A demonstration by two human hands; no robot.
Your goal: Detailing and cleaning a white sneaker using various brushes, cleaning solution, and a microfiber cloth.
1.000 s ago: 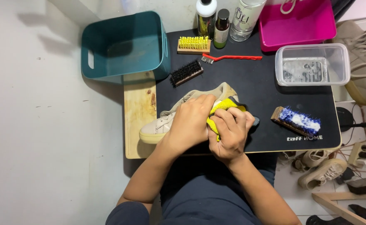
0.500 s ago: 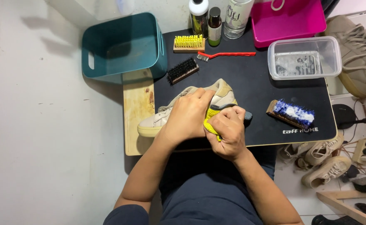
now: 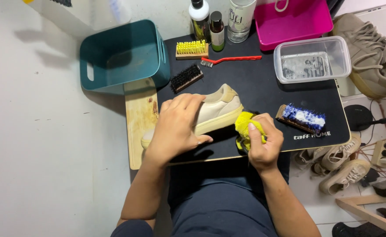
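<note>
1. The right hand (image 3: pixel 264 142) has its grip pinched tight around a bunched yellow cloth (image 3: pixel 247 128), fingers curled over the wad.
2. The left hand (image 3: pixel 175 127) lies with its fingers spread flat over a cream sneaker (image 3: pixel 217 109), pressing on the front half and hiding the toe.
3. The sneaker lies on its side on the black mat (image 3: pixel 263 87); its heel points away from the person, and the yellow cloth sits just beside its heel end.
4. The mat covers a low wooden counter (image 3: pixel 139 123), whose bare edge shows to the left.
5. A brush with blue and white bristles (image 3: pixel 302 117) lies on the mat, near the right hand.
6. Farther back lie a black-bristled brush (image 3: pixel 186 78), a yellow-bristled brush (image 3: pixel 191 49) and a thin red-handled brush (image 3: pixel 232 59).
7. A clear plastic box (image 3: pixel 312 59) stands at the mat's far right corner; a teal bin (image 3: pixel 122 55) stands off the left edge.
</note>
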